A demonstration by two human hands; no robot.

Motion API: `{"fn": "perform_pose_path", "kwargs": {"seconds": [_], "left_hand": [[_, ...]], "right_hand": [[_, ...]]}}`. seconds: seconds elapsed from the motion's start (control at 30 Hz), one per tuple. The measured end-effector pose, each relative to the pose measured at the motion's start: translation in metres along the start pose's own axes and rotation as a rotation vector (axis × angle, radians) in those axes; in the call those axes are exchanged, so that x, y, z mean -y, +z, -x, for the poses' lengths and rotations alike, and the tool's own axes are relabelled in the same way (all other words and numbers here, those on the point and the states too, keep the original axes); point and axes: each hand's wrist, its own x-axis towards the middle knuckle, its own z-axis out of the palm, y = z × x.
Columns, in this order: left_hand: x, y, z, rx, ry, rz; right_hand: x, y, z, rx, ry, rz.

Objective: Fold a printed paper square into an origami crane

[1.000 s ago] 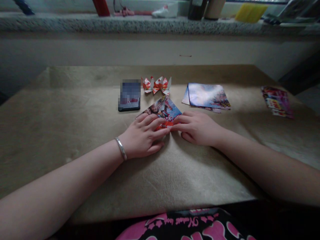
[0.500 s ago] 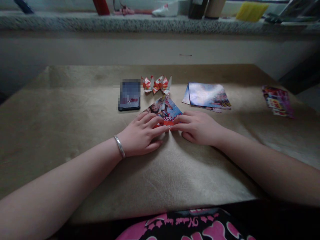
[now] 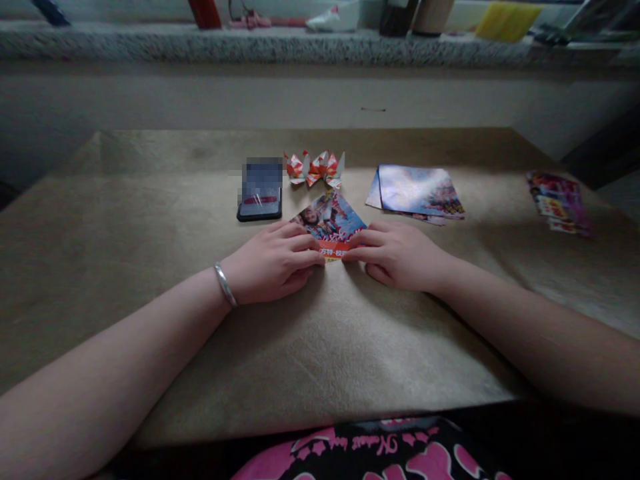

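our left hand (image 3: 273,263) has slid back, baring more paper (image 3: 331,223); it and our right hand (image 3: 395,257) press the near edge, fingers flat, close together.

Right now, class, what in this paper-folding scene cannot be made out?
Head view:
1. Phone screen: blurred over.
2. Printed paper: near edge hidden under left hand and right hand.
3. Windowsill objects: cut off by the top edge.
4. Leaflets: print too small and dim.

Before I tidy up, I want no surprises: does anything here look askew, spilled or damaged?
Nothing spilled or damaged. Only the stack of printed sheets beyond the right hand is loosely fanned, its edges misaligned.
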Motion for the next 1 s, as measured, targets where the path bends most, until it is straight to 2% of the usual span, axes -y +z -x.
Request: {"fn": "perform_pose_path", "kwargs": {"seconds": [0.2,0.53,1.0], "left_hand": [[0.008,0.0,0.003,0.025,0.017,0.142],[0.012,-0.005,0.005,0.071,0.017,0.251],[0.015,-0.006,0.007,0.039,0.046,0.317]], "right_hand": [[0.0,0.001,0.001,0.0,-0.006,0.001],[-0.001,0.003,0.004,0.004,-0.003,0.014],[0.001,0.003,0.006,-0.011,-0.043,0.057]]}}
